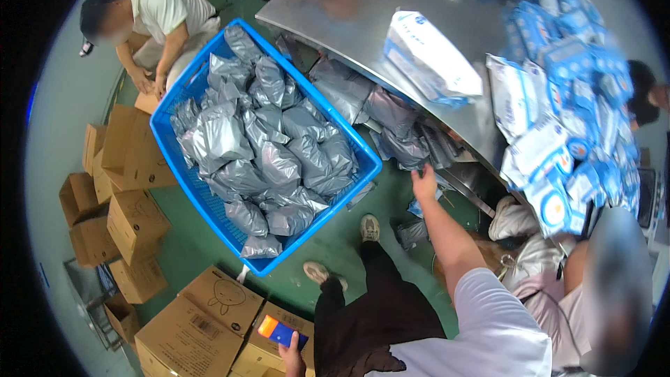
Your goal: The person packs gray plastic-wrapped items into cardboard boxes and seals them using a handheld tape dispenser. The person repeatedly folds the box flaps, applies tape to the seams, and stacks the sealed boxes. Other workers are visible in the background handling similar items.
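Note:
In my left hand point(293, 357), near the lower edge, is a flat, phone-sized blue-and-orange object point(280, 331); its exact kind is unclear. My right hand point(423, 184) reaches forward under the metal table, thumb and fingers apart. Its fingertips are at the lower edge of a grey plastic mailing bag point(407, 148), one of several packed on a shelf below the tabletop. To the left of that hand stands a large blue plastic basket point(333, 211), heaped with filled grey mailing bags point(280, 166).
Blue-and-white packs point(569, 119) are piled on the metal table point(335, 10), with another pack point(433, 59) lying nearer. Cardboard boxes point(199, 321) stand at the lower left and along the left wall. One person point(164, 21) crouches far left; another point(558, 286) sits close on my right.

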Motion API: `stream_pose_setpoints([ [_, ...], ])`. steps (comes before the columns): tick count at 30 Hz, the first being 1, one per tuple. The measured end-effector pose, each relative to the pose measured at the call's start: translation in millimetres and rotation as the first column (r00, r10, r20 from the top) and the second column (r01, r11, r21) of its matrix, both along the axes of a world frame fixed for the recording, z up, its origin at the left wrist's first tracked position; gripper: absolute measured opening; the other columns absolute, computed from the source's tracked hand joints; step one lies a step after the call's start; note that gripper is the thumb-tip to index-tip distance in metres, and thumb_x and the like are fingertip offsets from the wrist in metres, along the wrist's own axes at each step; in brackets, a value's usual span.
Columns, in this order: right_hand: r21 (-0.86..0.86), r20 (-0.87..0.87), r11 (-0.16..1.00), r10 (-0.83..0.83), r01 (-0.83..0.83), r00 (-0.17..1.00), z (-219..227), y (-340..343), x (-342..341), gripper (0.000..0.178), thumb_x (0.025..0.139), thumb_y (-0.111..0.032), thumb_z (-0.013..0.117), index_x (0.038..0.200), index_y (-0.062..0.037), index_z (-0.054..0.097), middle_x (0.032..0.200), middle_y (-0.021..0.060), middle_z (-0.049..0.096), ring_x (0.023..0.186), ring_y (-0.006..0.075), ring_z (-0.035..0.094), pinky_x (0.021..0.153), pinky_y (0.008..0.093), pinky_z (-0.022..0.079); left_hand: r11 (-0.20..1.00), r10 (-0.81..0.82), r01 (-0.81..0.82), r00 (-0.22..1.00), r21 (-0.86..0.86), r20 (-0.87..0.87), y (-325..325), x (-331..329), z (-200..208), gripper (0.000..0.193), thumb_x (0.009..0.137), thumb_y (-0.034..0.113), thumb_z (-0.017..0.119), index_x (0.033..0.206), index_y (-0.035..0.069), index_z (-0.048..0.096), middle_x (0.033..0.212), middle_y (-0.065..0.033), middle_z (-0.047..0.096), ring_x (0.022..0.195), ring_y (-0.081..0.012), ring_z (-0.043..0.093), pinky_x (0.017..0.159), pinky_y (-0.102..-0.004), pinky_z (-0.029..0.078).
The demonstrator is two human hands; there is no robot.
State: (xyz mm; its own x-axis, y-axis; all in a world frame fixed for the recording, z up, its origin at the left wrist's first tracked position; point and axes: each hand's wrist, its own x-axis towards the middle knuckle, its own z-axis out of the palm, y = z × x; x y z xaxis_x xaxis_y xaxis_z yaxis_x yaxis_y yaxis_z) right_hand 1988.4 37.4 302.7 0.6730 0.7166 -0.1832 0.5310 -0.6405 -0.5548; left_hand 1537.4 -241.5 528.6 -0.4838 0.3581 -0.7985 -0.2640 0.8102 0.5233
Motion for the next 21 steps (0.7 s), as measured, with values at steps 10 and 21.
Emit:
stream_pose_setpoints([
  [10,-0.333,0.162,0.849,-0.377,0.41,0.912,-54.7,128.5,13.4,0.069,0.078,-0.064,0.036,0.126,-0.0146,0.038,0.128,0.0214,0.033,0.115,0.0402,0.032,0.089,0.0522,0.034,0.945,-0.109,0.098,0.994,-0.313,-0.016,10.1,30.4,-24.3,0.041,0.078,0.027,0.064,0.105,-0.002,0.05,0.096,-0.01,0.055,0.088,-0.02,0.053,0.081,-0.0318,0.044],
  [21,0.014,0.262,0.999,0.03,-0.035,0.965,-69.8,134.6,45.2,0.04,0.079,-0.044,0.053,0.097,-0.0085,0.048,0.08,0.0153,0.059,0.072,0.0357,0.056,0.063,0.0448,0.041,0.961,-0.237,0.239,0.971,-0.136,0.03,1.9,19.9,-72.0,0.034,0.075,0.008,0.067,0.102,0.002,0.048,0.089,-0.0062,0.055,0.079,-0.016,0.056,0.071,-0.0283,0.049],
])
